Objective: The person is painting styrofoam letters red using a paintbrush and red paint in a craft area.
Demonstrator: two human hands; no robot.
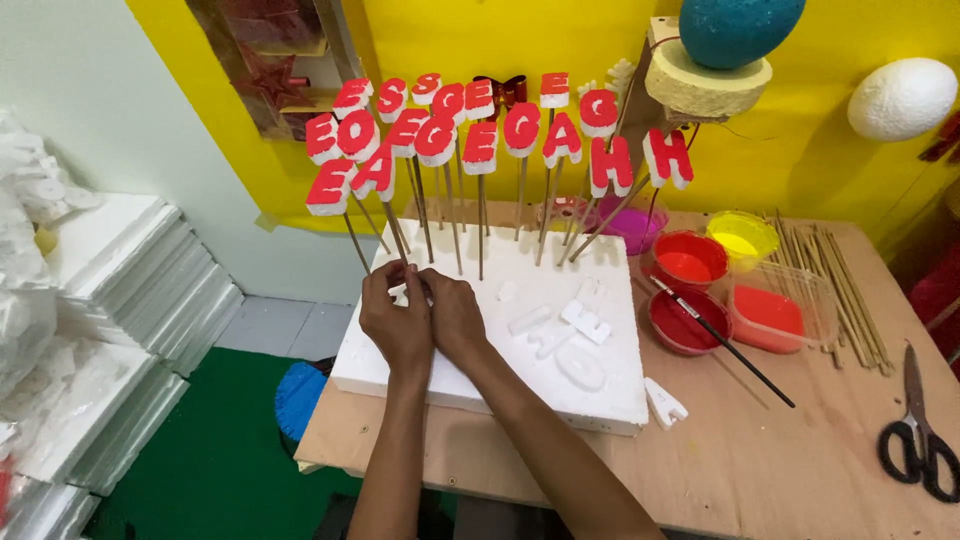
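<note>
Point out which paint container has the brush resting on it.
The red bowl nearest the white foam board, in front of the other red bowl. The black-handled brush lies across its rim; the yellow, pink and square red containers have none.

**Counted on and around the worktop**

Two hands (425,315) rest together on one white foam slab (500,375). About eighteen red-faced foam letters (480,125) stand above it on thin wooden sticks; the rows overlap, so the exact number cannot be told. Roughly seven unpainted white foam pieces (585,320) lie on the slab, and one more white letter (663,402) lies just off its corner. There are five paint containers (690,260): three red or orange, one yellow, one magenta. One black brush (722,343), one pair of scissors (918,425), one bundle of loose sticks (840,285), too many to count. Two foam eggs: one teal (740,28), one white (902,97).
</note>
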